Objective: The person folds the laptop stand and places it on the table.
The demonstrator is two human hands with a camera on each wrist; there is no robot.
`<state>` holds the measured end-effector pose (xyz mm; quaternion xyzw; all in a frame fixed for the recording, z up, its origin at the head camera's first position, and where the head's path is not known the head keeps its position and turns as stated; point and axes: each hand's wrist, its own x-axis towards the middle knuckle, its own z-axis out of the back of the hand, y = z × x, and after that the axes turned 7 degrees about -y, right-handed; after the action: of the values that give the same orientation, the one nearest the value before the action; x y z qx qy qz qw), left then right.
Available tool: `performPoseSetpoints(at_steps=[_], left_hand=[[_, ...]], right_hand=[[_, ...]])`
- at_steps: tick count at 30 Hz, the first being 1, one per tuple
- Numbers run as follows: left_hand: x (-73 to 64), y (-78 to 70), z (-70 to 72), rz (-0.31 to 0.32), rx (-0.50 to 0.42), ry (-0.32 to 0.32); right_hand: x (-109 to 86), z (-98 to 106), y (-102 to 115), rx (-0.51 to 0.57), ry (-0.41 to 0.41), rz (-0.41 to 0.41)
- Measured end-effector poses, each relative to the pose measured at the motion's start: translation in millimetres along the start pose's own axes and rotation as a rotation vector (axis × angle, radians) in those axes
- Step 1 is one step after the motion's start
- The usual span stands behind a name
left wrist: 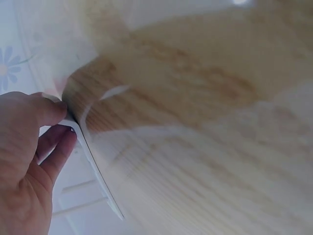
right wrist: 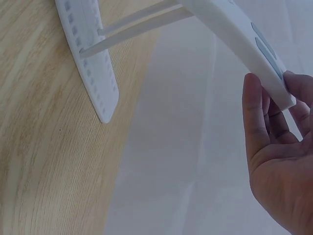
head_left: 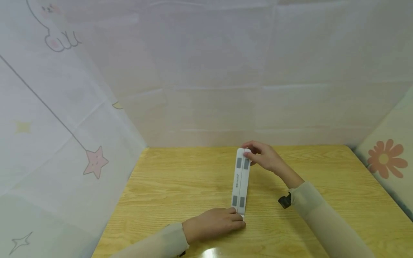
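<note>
Slim white grey-padded folding stand (head_left: 240, 184) sits on the yellow wood-grain worktop (head_left: 180, 179), long axis near-to-far between both hands, left hand (head_left: 215, 224) pinching the near end, right hand (head_left: 267, 158) pinching the raised far end.

A small screened-off booth is formed: a wood-grain tabletop (head_left: 180, 175) is enclosed on three sides by creased pale sheeting (head_left: 206, 71), on which a smiling pink star (head_left: 95, 162) and a coral flower (head_left: 383, 158) are printed. Whether home or workplace cannot be told.
</note>
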<state>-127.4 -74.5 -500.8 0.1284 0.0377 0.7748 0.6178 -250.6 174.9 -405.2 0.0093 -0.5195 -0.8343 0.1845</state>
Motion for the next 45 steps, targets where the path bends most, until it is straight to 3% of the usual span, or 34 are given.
performPoseSetpoints(at_steps=[10, 22, 31, 40, 45], left_hand=[[-2.8, 3.6, -0.9, -0.044, 0.042, 0.014], [-7.2, 8.8, 0.3, -0.054, 0.037, -0.002], [-12.5, 10.3, -4.7, -0.076, 0.134, -0.015], [-18.2, 13.8, -8.1, -0.066, 0.114, -0.058], [-18.6, 15.1, -8.5, -0.068, 0.095, -0.040]], right_hand=[[-9.7, 1, -2, -0.009, -0.057, -0.011], [-21.2, 0, 1, -0.034, -0.147, -0.017], [-33.9, -1, 1, -0.043, -0.197, -0.039], [-47.2, -1, 6, -0.069, -0.235, -0.049], [-53.5, -2, 7, -0.075, -0.253, -0.060]])
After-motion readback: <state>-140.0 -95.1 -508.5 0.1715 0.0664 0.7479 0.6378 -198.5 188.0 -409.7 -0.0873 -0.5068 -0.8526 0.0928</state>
